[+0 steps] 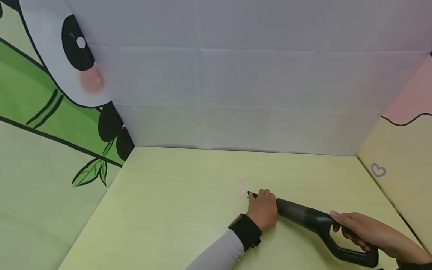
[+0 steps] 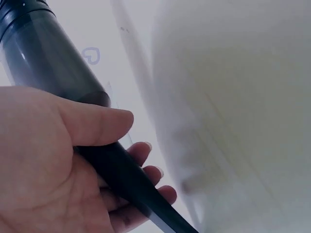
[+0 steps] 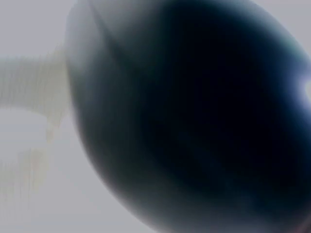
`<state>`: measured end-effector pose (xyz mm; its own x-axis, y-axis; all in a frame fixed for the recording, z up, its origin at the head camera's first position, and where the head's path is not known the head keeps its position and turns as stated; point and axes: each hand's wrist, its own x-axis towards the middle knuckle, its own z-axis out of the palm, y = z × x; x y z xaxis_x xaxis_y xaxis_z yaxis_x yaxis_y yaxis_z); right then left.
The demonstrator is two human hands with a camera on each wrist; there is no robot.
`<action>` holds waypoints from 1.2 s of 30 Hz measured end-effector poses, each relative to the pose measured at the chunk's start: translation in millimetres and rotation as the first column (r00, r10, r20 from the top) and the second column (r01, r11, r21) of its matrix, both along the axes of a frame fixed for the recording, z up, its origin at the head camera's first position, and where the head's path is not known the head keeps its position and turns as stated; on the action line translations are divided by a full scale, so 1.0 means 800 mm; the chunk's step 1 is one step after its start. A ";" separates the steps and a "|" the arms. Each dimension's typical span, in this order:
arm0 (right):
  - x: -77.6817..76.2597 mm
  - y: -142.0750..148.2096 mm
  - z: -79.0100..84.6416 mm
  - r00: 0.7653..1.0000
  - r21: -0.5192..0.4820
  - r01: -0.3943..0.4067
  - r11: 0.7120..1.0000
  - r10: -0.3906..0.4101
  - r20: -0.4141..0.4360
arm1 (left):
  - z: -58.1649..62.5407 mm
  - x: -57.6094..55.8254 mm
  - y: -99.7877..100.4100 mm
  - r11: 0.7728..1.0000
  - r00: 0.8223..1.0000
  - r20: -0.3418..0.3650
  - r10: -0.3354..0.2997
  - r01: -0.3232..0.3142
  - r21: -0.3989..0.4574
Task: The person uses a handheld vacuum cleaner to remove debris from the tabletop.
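A black handheld vacuum cleaner (image 1: 297,214) slants over the yellow tabletop in the head view. My left hand (image 1: 264,210) grips its narrow nozzle (image 2: 131,172); in the left wrist view the thumb lies across the front and the fingers curl round behind. The looped handle at the other end is in the grip of my right hand (image 1: 368,232). Close by the nozzle's tip lie small pale pink scraps (image 1: 241,193) on the table. A blurred dark body of the vacuum (image 3: 204,116) fills most of the right wrist view, where no right fingers can be made out.
The yellow table (image 1: 162,202) meets a pale grey back wall (image 1: 236,82). A cartoon-printed panel (image 1: 37,90) stands along the left side, and a beige-and-pink panel (image 1: 401,161) with a small drawn heart along the right.
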<state>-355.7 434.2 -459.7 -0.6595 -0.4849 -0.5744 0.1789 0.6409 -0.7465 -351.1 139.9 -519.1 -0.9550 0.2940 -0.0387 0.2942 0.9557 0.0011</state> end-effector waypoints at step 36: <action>0.004 0.016 0.006 1.000 -0.003 0.022 1.000 -0.022 0.022 | 0.008 -0.012 0.012 0.996 0.997 0.025 -0.075 0.075 -0.039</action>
